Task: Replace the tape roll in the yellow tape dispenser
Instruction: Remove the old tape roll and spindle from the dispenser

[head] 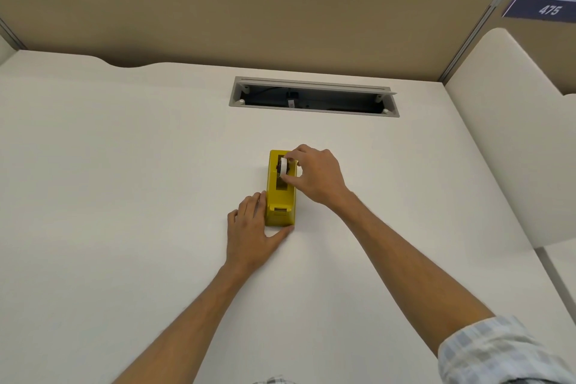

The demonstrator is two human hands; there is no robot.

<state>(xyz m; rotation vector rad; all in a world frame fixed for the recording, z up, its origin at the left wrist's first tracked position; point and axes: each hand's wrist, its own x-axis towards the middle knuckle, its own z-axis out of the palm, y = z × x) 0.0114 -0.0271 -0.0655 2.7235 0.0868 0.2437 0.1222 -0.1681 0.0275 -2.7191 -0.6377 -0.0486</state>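
Observation:
The yellow tape dispenser [279,196] stands lengthwise on the pale desk [124,196], cutter end toward me. My left hand [252,227] lies against its near left side, thumb wrapped around the front corner, steadying it. My right hand [314,174] reaches over the far end and pinches a white tape roll [284,166] on its dark hub between thumb and fingers. The roll sits in the dispenser's top slot; part of it is hidden by my fingers.
An open cable tray [313,97] with a raised grey lid is set into the desk behind the dispenser. A tan partition [249,15] closes off the back, and a cream side panel [514,134] rises on the right.

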